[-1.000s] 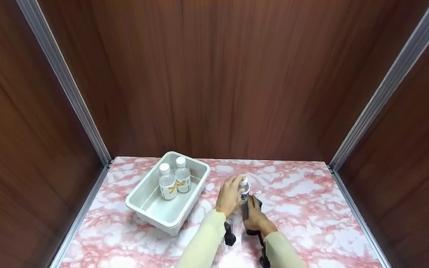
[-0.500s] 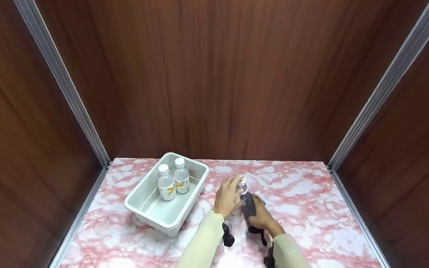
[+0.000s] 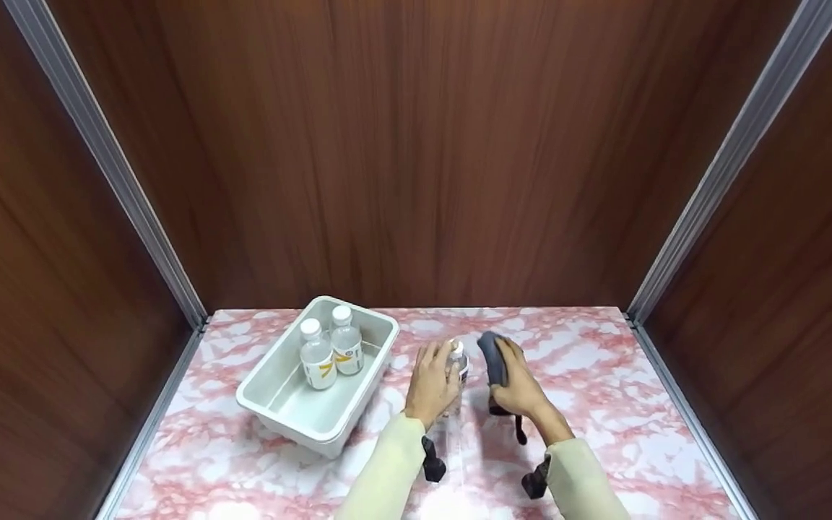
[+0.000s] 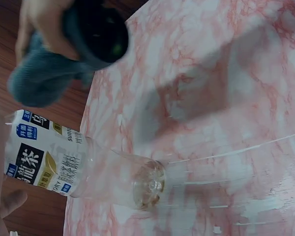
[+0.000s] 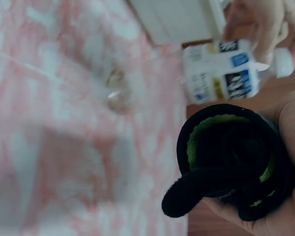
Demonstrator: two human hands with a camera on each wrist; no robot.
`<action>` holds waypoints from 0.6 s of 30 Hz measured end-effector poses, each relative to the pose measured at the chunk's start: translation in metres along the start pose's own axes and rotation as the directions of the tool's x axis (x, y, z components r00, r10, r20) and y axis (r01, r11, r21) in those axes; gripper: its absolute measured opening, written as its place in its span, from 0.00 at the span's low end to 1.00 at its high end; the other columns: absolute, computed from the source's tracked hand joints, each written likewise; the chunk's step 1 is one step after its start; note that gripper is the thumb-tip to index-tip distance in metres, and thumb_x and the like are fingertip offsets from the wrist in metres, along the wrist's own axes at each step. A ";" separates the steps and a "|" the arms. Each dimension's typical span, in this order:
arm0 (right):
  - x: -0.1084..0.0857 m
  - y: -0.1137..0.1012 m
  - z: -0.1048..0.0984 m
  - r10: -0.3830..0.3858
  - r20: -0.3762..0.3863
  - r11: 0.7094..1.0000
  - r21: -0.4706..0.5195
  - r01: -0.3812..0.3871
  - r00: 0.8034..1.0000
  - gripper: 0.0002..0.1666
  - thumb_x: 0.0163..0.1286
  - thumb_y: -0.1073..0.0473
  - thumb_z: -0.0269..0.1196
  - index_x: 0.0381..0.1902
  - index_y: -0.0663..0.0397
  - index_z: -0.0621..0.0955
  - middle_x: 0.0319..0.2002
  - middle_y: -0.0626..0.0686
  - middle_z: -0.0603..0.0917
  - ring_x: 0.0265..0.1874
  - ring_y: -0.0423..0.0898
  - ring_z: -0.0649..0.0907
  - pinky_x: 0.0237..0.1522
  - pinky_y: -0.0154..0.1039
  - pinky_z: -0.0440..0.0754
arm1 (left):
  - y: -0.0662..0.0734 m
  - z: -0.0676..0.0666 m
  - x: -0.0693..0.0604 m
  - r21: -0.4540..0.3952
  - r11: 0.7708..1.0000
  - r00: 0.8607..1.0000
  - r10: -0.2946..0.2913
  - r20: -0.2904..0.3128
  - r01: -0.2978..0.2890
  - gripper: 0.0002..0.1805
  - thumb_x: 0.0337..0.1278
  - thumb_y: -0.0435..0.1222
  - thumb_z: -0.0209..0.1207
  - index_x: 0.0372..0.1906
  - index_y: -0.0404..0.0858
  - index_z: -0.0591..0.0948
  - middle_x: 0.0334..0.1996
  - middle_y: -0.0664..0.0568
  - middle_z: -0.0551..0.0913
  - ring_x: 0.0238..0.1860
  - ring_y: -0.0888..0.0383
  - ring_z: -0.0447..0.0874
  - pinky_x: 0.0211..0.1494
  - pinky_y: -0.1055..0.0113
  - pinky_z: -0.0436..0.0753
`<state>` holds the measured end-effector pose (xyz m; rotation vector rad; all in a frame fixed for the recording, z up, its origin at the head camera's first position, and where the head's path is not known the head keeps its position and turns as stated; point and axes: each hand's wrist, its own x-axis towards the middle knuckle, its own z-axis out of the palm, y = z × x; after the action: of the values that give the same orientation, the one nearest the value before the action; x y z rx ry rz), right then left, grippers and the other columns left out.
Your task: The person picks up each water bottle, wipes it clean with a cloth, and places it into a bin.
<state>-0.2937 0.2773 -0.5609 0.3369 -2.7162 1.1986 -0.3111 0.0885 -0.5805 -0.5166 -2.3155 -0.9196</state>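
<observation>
A clear bottle with a white label stands on the table, its cap white. My left hand holds it near the neck from the left, fingers curled about its upper part. To the right of the bottle and apart from it, my right hand grips a dark grey-blue soft item above the table. That item shows a rolled black end with a loose black tab and green edging in the right wrist view. My right palm is partly hidden behind it.
A pale grey bin stands to the left, with two capped bottles upright inside. The table has a pink and white marbled top. Brown wood-grain panels with metal strips at the corners enclose it.
My right hand has lifted the dark item off the bottle's side and moved it away, up and to the right. My left hand stays at the bottle. The head view has shifted slightly.
</observation>
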 end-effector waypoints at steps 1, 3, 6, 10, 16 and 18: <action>0.001 -0.004 0.000 -0.020 -0.009 1.000 0.003 0.020 1.000 0.56 0.46 0.74 0.61 0.78 0.64 0.59 0.76 0.73 0.56 0.68 0.71 0.70 0.65 0.60 0.73 | 0.000 0.000 -0.001 0.002 1.000 1.000 -0.005 0.000 0.005 0.18 0.59 0.34 0.61 0.55 0.38 0.80 0.45 0.45 0.82 0.49 0.47 0.80 0.57 0.54 0.81; 0.003 -0.012 0.001 -0.053 -0.023 0.999 0.010 0.054 0.998 0.56 0.46 0.74 0.61 0.77 0.63 0.60 0.76 0.73 0.57 0.67 0.72 0.71 0.64 0.61 0.73 | -0.001 0.000 -0.002 0.014 1.000 1.000 -0.009 -0.003 0.009 0.17 0.60 0.33 0.60 0.55 0.37 0.80 0.44 0.45 0.82 0.48 0.47 0.80 0.55 0.54 0.81; 0.004 -0.021 0.005 -0.100 -0.025 0.995 0.011 0.101 0.995 0.55 0.45 0.74 0.60 0.77 0.65 0.60 0.75 0.75 0.57 0.64 0.73 0.73 0.60 0.62 0.76 | -0.002 0.000 -0.002 0.032 0.999 1.000 -0.002 -0.012 0.002 0.17 0.59 0.32 0.60 0.54 0.38 0.79 0.42 0.46 0.80 0.46 0.48 0.78 0.53 0.55 0.80; 0.005 -0.030 0.013 -0.117 0.025 0.993 0.014 0.117 0.993 0.56 0.45 0.74 0.60 0.77 0.65 0.59 0.75 0.77 0.54 0.62 0.73 0.75 0.56 0.60 0.79 | -0.005 0.002 -0.003 0.061 0.998 1.000 0.014 -0.017 -0.013 0.16 0.58 0.32 0.61 0.53 0.40 0.78 0.39 0.47 0.77 0.43 0.48 0.75 0.50 0.56 0.78; 0.005 -0.037 0.023 -0.115 0.065 0.993 0.016 0.114 0.991 0.58 0.45 0.76 0.60 0.79 0.64 0.57 0.76 0.76 0.53 0.63 0.70 0.74 0.53 0.54 0.80 | -0.009 0.002 -0.004 0.083 0.996 1.000 0.030 -0.008 -0.030 0.20 0.58 0.32 0.64 0.56 0.43 0.79 0.38 0.48 0.77 0.41 0.50 0.75 0.48 0.57 0.78; 0.006 -0.038 0.026 -0.117 0.064 0.993 0.008 0.117 0.991 0.59 0.46 0.76 0.60 0.79 0.63 0.56 0.76 0.77 0.53 0.62 0.70 0.75 0.52 0.54 0.80 | -0.010 0.002 -0.004 0.074 0.997 0.999 0.030 -0.015 -0.029 0.21 0.57 0.32 0.65 0.57 0.44 0.80 0.38 0.48 0.77 0.40 0.50 0.75 0.47 0.57 0.78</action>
<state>-0.2904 0.2324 -0.5504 0.5362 -2.7053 1.1811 -0.3143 0.0828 -0.5890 -0.5096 -2.3114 -0.8185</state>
